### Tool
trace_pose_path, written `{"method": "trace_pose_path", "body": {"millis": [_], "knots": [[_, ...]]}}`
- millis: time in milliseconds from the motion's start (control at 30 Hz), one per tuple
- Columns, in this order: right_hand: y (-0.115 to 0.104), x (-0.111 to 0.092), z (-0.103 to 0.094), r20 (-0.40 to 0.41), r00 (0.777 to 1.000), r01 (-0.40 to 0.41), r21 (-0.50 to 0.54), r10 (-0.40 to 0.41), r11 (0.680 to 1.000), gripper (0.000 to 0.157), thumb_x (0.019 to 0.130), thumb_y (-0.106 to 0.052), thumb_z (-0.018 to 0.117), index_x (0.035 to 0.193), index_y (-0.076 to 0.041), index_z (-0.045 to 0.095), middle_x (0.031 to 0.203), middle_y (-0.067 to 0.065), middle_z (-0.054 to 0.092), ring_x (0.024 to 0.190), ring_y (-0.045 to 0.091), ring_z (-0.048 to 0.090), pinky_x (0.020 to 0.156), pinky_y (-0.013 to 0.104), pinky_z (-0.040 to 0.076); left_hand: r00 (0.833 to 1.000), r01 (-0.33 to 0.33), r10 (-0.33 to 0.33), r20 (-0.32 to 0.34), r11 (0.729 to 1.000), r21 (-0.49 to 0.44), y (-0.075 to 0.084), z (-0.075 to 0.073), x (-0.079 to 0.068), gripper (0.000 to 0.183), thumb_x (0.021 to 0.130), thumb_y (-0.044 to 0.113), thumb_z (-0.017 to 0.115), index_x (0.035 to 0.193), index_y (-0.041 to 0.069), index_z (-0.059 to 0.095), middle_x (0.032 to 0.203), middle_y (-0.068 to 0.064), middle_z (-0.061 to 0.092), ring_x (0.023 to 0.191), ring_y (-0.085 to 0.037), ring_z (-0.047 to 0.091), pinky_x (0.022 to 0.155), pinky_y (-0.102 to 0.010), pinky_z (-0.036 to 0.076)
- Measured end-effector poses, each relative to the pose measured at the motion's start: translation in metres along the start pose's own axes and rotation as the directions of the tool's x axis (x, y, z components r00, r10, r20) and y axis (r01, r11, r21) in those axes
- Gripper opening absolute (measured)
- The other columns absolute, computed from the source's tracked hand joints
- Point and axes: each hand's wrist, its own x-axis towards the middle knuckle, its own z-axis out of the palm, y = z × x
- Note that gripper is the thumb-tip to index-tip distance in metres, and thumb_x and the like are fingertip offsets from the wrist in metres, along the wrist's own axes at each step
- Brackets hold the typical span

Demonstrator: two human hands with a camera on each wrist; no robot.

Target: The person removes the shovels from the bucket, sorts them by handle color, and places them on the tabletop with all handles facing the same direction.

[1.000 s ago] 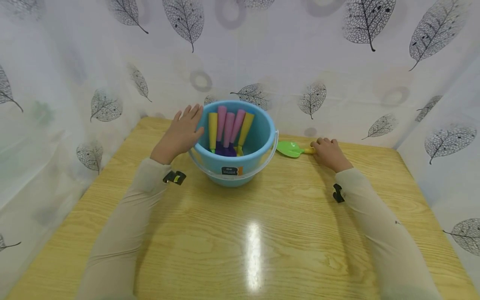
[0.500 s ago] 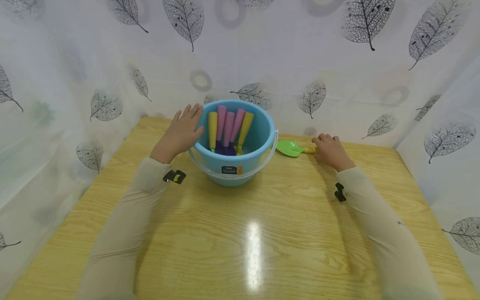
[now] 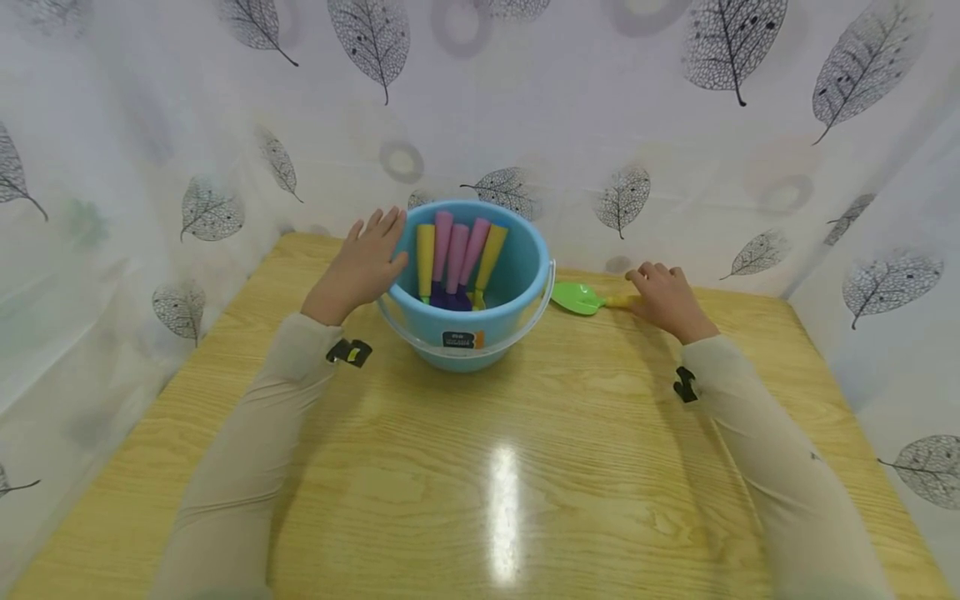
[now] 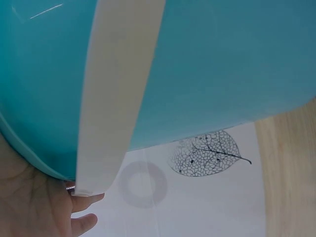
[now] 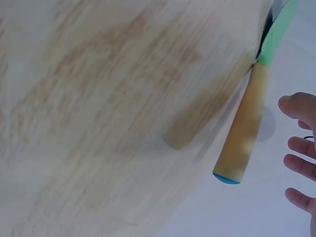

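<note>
Pale sheeting closes in the space on three sides: a back panel (image 3: 540, 100), a left panel (image 3: 82, 317) with soft folds, and a right panel (image 3: 918, 350). All three carry skeleton-leaf prints (image 3: 735, 42) in black and grey, some crisp, others faded at one end, turned at various angles. Blurry grey rings (image 3: 402, 162) sit among the leaves, and a faint greenish patch (image 3: 85, 223) tints the left side. Below spreads a yellowish wood-grain tabletop (image 3: 405, 450), its far edge running close along the back panel. A bright, elongated reflection (image 3: 503, 512) gleams on its glossy near half.
</note>
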Motion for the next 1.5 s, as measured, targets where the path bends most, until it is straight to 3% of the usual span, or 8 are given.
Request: {"method": "trace_pose_path", "body": {"millis": [633, 1100, 1500], "knots": [[-0.008, -0.003, -0.026, -0.004, 1.0, 0.004, -0.04, -0.005, 0.999, 0.047, 0.078, -0.023, 0.076, 0.116, -0.002, 0.058, 0.104, 0.02, 0.059, 0.092, 0.037, 0.057, 0.078, 0.058, 0.045, 1.0, 0.003, -0.003, 0.003, 1.0, 0.003, 0.0, 0.002, 0.001, 0.063, 0.101, 0.029, 0.028, 0.151, 0.002, -0.001, 0.159, -0.016, 0.0, 0.146, -0.035, -0.004, 0.119, -0.052, -0.004], [-0.029, 0.007, -0.057, -0.043, 0.998, 0.041, -0.066, -0.043, 0.997, 0.048, 0.076, -0.024, 0.077, 0.116, -0.004, 0.06, 0.1, 0.019, 0.061, 0.088, 0.036, 0.059, 0.075, 0.056, 0.047, 1.0, 0.003, -0.003, 0.0, 1.0, -0.002, 0.002, 0.001, 0.0, 0.063, 0.101, 0.028, 0.028, 0.151, 0.001, 0.0, 0.159, -0.017, 0.0, 0.146, -0.036, -0.003, 0.119, -0.052, -0.004], [-0.044, 0.015, -0.083, -0.018, 0.997, 0.074, -0.088, -0.076, 0.993, 0.043, 0.079, -0.024, 0.074, 0.115, -0.006, 0.061, 0.095, 0.016, 0.062, 0.083, 0.034, 0.058, 0.07, 0.052, 0.047, 1.0, -0.001, 0.001, -0.01, 1.0, -0.004, 0.001, 0.001, -0.001, 0.063, 0.101, 0.028, 0.029, 0.151, 0.0, 0.002, 0.158, -0.018, 0.002, 0.146, -0.037, -0.002, 0.119, -0.053, -0.002]]}}
